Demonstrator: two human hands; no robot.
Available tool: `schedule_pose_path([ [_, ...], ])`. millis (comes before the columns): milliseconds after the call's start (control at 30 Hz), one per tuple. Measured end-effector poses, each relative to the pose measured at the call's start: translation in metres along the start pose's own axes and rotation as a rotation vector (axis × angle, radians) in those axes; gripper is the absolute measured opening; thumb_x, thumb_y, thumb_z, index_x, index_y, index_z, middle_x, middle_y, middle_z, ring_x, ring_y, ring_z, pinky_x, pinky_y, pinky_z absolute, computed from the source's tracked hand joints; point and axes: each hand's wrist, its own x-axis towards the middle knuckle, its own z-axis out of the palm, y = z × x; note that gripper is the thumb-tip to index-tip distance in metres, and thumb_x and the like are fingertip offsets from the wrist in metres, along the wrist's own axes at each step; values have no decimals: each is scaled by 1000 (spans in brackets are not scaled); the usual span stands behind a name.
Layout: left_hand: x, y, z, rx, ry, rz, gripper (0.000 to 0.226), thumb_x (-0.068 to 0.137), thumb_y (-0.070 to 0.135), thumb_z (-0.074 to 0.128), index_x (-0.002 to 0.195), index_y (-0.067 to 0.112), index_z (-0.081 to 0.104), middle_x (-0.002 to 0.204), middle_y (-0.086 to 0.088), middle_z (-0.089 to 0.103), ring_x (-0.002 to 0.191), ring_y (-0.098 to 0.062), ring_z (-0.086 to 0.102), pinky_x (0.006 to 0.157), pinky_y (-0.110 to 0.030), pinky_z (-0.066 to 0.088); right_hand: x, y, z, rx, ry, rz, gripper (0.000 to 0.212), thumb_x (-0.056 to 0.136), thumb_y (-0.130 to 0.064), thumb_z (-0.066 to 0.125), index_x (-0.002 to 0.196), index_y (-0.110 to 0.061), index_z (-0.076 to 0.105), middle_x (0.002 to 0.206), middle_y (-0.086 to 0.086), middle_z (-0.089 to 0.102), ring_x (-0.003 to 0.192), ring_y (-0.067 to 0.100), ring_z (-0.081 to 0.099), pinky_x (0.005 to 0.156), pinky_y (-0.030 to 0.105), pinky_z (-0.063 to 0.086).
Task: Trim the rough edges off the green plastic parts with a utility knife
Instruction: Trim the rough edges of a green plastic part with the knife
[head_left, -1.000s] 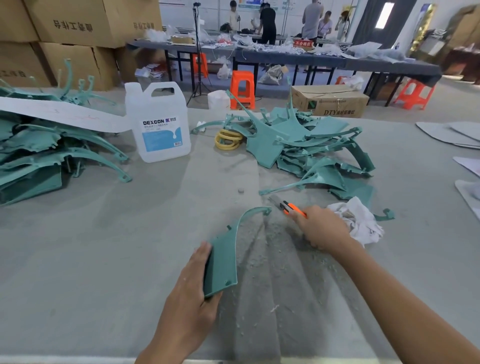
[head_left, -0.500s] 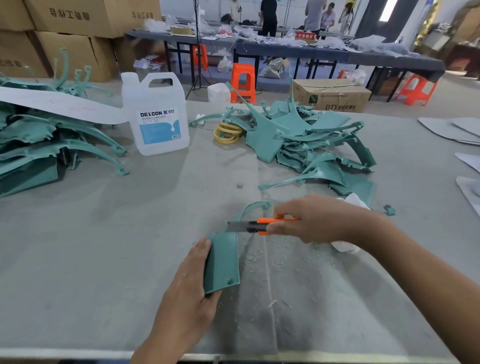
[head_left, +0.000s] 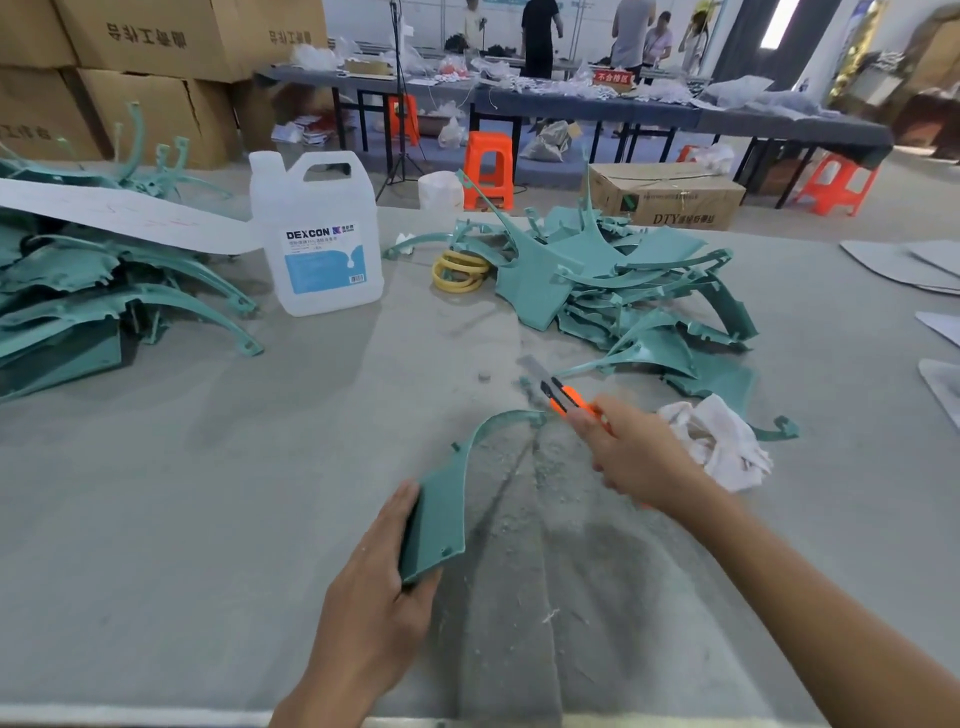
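Note:
A green plastic part (head_left: 439, 512) with a flat panel and a thin curved arm lies on the grey table (head_left: 208, 493) in front of me. My left hand (head_left: 374, 597) grips the near end of its panel, thumb along the left edge. My right hand (head_left: 631, 454) holds an orange utility knife (head_left: 558, 395), its blade pointing up and left beyond the tip of the part's curved arm. Plastic shavings lie on the table between my hands.
A heap of green parts (head_left: 618, 291) lies behind the knife, another pile (head_left: 93, 296) at the far left under a white strip. A white DEXCON jug (head_left: 317, 234), yellow tape rolls (head_left: 460, 271) and a white rag (head_left: 719, 441) stand nearby. People work at distant tables.
My right hand has swung the knife from lying across the part's panel edge out to the far tip of its curved arm. The left hand keeps its hold on the part.

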Motion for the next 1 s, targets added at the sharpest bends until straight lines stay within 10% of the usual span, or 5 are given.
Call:
schedule_pose_path([
  [167,17,12,-9,-35,107,-154,64,84,70,41,132,33,63,104,0,75,102,-29,67,75,-34,51,-63,-40,35,242,-140,-132,22,101,-56,44,100,-35,51,75,1,69,59,13,66,61,42,58],
  [433,12,12,-8,-14,122,-197,26,97,38,51,118,34,67,64,7,62,61,-6,58,49,-14,36,-73,-80,31,179,-209,-292,28,102,-58,40,101,-32,51,75,1,66,65,21,65,66,46,55],
  [767,17,8,-15,-102,202,-245,39,99,28,59,61,25,51,55,19,58,53,-14,50,50,-33,36,13,-25,33,-314,-40,1,37,105,-52,38,103,-20,58,97,6,68,92,32,65,80,41,52],
  [1000,17,5,-15,-154,225,-271,39,98,28,58,61,19,54,52,7,58,56,-19,55,54,-38,42,-9,-6,31,69,76,91,32,102,-57,39,103,-30,56,75,-2,67,66,22,68,66,41,59],
])
